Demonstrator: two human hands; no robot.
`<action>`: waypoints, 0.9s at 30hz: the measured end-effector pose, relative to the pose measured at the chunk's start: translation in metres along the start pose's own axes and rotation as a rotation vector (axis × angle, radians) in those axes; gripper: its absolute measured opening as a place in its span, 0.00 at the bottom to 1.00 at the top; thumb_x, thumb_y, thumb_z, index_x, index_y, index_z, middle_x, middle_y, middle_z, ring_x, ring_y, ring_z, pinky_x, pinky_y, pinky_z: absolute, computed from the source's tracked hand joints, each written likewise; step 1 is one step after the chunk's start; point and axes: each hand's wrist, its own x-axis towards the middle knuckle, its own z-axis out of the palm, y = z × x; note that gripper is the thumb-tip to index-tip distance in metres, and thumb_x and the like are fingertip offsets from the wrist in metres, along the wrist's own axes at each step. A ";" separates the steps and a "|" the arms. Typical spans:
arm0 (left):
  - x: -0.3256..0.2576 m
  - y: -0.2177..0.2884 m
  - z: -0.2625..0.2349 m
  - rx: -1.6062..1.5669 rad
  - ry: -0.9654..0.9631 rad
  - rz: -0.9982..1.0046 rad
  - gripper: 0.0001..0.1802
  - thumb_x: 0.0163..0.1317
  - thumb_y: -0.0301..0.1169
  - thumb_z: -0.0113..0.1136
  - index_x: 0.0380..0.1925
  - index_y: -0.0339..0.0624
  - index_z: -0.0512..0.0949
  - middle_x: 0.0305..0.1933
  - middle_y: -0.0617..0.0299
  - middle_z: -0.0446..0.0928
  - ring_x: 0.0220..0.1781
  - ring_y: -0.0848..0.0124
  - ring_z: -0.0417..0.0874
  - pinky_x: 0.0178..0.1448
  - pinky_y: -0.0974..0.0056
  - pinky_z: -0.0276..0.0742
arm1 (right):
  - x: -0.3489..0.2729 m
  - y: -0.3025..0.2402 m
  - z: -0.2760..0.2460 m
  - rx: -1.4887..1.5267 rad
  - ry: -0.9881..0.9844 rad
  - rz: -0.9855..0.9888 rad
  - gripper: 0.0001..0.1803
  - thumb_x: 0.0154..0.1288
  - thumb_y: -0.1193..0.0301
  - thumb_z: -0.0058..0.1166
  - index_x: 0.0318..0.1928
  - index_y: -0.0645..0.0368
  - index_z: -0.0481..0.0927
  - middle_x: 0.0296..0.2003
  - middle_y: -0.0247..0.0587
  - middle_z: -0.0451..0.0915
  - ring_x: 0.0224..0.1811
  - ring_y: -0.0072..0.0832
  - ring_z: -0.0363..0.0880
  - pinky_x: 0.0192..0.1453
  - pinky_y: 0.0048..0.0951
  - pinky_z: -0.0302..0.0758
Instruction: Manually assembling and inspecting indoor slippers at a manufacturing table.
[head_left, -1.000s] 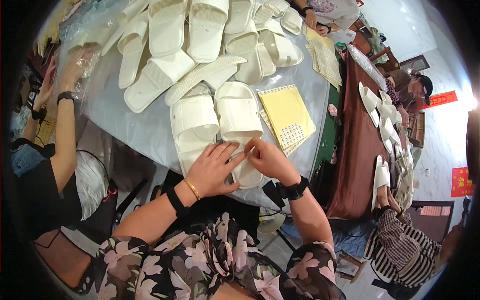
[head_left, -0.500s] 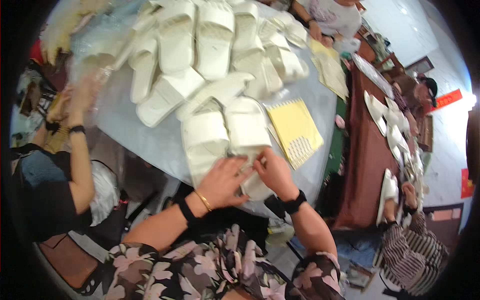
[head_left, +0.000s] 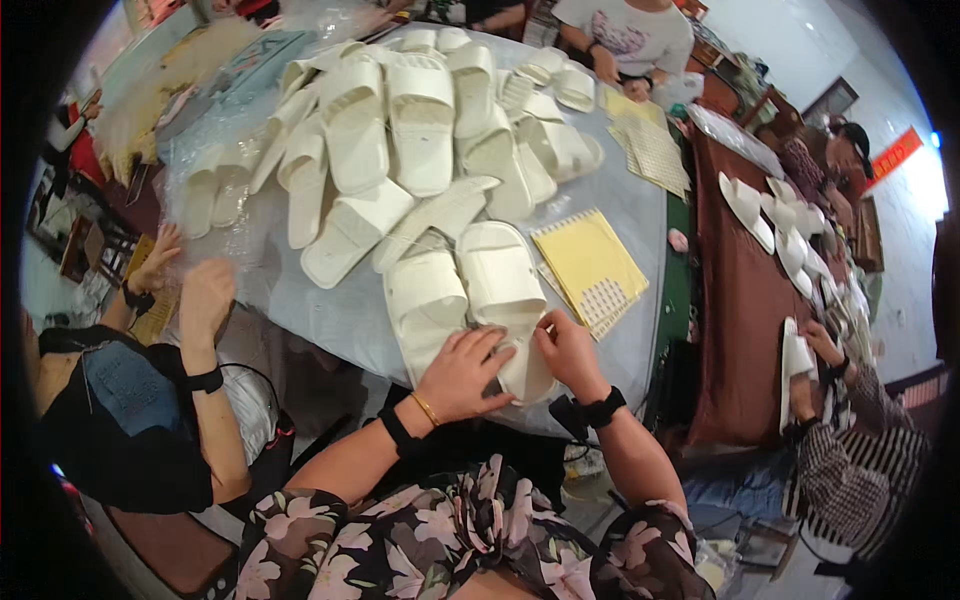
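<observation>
Left hand (head_left: 462,375): palm down with fingers loosely spread, it lay across the heel end of the right slipper (head_left: 503,285), thumb set apart from the fingers.
Right hand (head_left: 572,358): thumb and fingers were drawn in narrowly at the outer edge of that slipper — whether something thin sat between them, I could not tell.
Slipper pair: the right slipper and the left slipper (head_left: 425,290), both white, lay side by side at the near edge of the grey table (head_left: 290,300), straps up, heel ends toward the person.
Yellow sheets (head_left: 585,250): they lay just right of the pair, small marks patterning the near corner.
Slipper heap (head_left: 360,130): more white slippers overlapped at many angles beyond the pair — one tipped on its side just behind it.
Wrapped slippers (head_left: 200,190): two lay under clear plastic, toward the left.
Co-worker's hand (head_left: 207,295): it was raised near the left edge, fingers curled.
Red-brown cloth (head_left: 735,340): at the right, it lay under further white slippers.
</observation>
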 end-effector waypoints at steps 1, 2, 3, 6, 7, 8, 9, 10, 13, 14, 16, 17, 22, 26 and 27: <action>0.000 0.000 0.000 -0.048 0.047 0.016 0.29 0.54 0.49 0.65 0.52 0.43 0.78 0.61 0.50 0.72 0.65 0.55 0.71 0.70 0.51 0.62 | -0.005 0.003 -0.002 0.061 0.000 0.028 0.10 0.64 0.66 0.56 0.38 0.61 0.77 0.25 0.54 0.81 0.30 0.51 0.82 0.34 0.45 0.76; -0.001 -0.002 0.001 -0.053 0.037 0.024 0.29 0.54 0.49 0.65 0.52 0.43 0.78 0.61 0.50 0.72 0.65 0.55 0.71 0.70 0.51 0.62 | -0.008 0.005 -0.003 0.065 0.006 0.040 0.10 0.64 0.66 0.56 0.38 0.61 0.77 0.25 0.54 0.81 0.30 0.51 0.82 0.34 0.45 0.76; -0.003 -0.006 0.002 -0.112 0.068 0.029 0.27 0.54 0.46 0.66 0.49 0.43 0.79 0.60 0.51 0.73 0.63 0.55 0.72 0.69 0.52 0.63 | -0.012 0.006 -0.004 0.064 0.016 0.031 0.10 0.64 0.66 0.57 0.38 0.61 0.78 0.24 0.53 0.81 0.29 0.49 0.82 0.33 0.43 0.76; -0.005 -0.004 -0.004 -0.195 0.130 0.023 0.19 0.52 0.39 0.68 0.43 0.43 0.81 0.56 0.54 0.76 0.59 0.54 0.74 0.65 0.52 0.67 | -0.018 0.001 -0.008 0.061 0.025 0.018 0.11 0.64 0.65 0.58 0.38 0.60 0.78 0.24 0.51 0.81 0.28 0.48 0.81 0.33 0.43 0.75; -0.009 -0.002 -0.005 -0.168 0.136 -0.049 0.18 0.53 0.38 0.68 0.43 0.43 0.81 0.55 0.55 0.76 0.58 0.54 0.75 0.64 0.52 0.68 | -0.019 -0.003 -0.009 0.051 0.022 0.007 0.11 0.63 0.65 0.58 0.37 0.60 0.78 0.24 0.50 0.81 0.28 0.47 0.81 0.32 0.43 0.75; -0.011 -0.001 -0.006 -0.141 0.146 -0.117 0.17 0.54 0.37 0.67 0.43 0.43 0.81 0.54 0.55 0.77 0.57 0.54 0.76 0.63 0.53 0.69 | -0.019 -0.006 -0.009 0.056 0.028 0.011 0.11 0.63 0.65 0.58 0.37 0.60 0.78 0.24 0.50 0.81 0.28 0.47 0.81 0.32 0.43 0.75; -0.013 -0.001 -0.007 -0.192 0.176 -0.161 0.15 0.55 0.35 0.66 0.42 0.43 0.81 0.52 0.55 0.78 0.54 0.54 0.77 0.61 0.53 0.70 | -0.018 -0.009 -0.008 0.028 0.016 0.017 0.11 0.63 0.64 0.59 0.37 0.60 0.78 0.24 0.50 0.81 0.29 0.48 0.81 0.33 0.44 0.75; -0.014 0.000 -0.006 -0.188 0.172 -0.155 0.15 0.55 0.35 0.66 0.42 0.43 0.81 0.52 0.55 0.78 0.54 0.54 0.77 0.61 0.53 0.70 | -0.016 -0.011 -0.007 -0.001 0.004 0.022 0.11 0.63 0.64 0.59 0.36 0.60 0.78 0.25 0.49 0.81 0.30 0.48 0.81 0.34 0.45 0.75; -0.017 0.002 -0.009 -0.146 0.242 -0.238 0.14 0.53 0.32 0.67 0.40 0.41 0.82 0.51 0.53 0.79 0.53 0.52 0.78 0.59 0.54 0.73 | -0.008 -0.011 0.002 -0.124 -0.004 -0.040 0.11 0.62 0.64 0.59 0.34 0.60 0.77 0.26 0.49 0.82 0.31 0.49 0.81 0.36 0.47 0.75; -0.017 0.004 -0.010 -0.148 0.257 -0.261 0.14 0.53 0.32 0.67 0.39 0.41 0.82 0.50 0.52 0.79 0.53 0.52 0.78 0.59 0.55 0.73 | -0.007 -0.007 0.005 -0.119 -0.002 -0.040 0.11 0.62 0.64 0.59 0.34 0.60 0.77 0.26 0.49 0.82 0.31 0.49 0.81 0.36 0.47 0.75; -0.015 0.004 -0.012 -0.144 0.277 -0.284 0.13 0.53 0.32 0.67 0.39 0.40 0.83 0.50 0.52 0.79 0.52 0.52 0.78 0.58 0.55 0.73 | -0.001 0.001 0.010 -0.103 0.054 -0.043 0.10 0.62 0.66 0.58 0.34 0.61 0.77 0.28 0.52 0.82 0.34 0.51 0.81 0.37 0.48 0.75; -0.016 0.001 -0.012 -0.130 0.296 -0.305 0.15 0.53 0.33 0.67 0.41 0.40 0.82 0.51 0.50 0.78 0.53 0.51 0.77 0.59 0.54 0.72 | 0.001 0.001 0.013 -0.099 0.051 -0.056 0.10 0.62 0.66 0.58 0.34 0.61 0.77 0.28 0.52 0.82 0.34 0.51 0.81 0.37 0.48 0.75; -0.008 0.000 -0.015 -0.007 0.308 -0.391 0.31 0.50 0.38 0.68 0.54 0.36 0.72 0.57 0.40 0.72 0.57 0.44 0.72 0.62 0.46 0.67 | -0.014 0.003 0.013 0.102 0.111 -0.079 0.10 0.61 0.68 0.56 0.35 0.64 0.75 0.26 0.56 0.78 0.29 0.51 0.78 0.33 0.41 0.73; 0.018 -0.010 0.019 0.005 0.238 -0.510 0.35 0.57 0.51 0.62 0.52 0.32 0.69 0.53 0.39 0.73 0.58 0.45 0.71 0.64 0.44 0.62 | -0.025 0.017 0.007 0.053 0.049 -0.042 0.09 0.61 0.72 0.57 0.35 0.68 0.76 0.27 0.55 0.81 0.30 0.46 0.82 0.35 0.39 0.75; 0.022 -0.013 0.024 0.153 0.323 -0.528 0.31 0.57 0.52 0.61 0.48 0.35 0.73 0.50 0.43 0.76 0.55 0.47 0.75 0.61 0.46 0.67 | -0.028 0.017 0.009 0.066 0.049 -0.072 0.08 0.60 0.73 0.57 0.33 0.68 0.76 0.25 0.52 0.80 0.27 0.40 0.81 0.33 0.36 0.74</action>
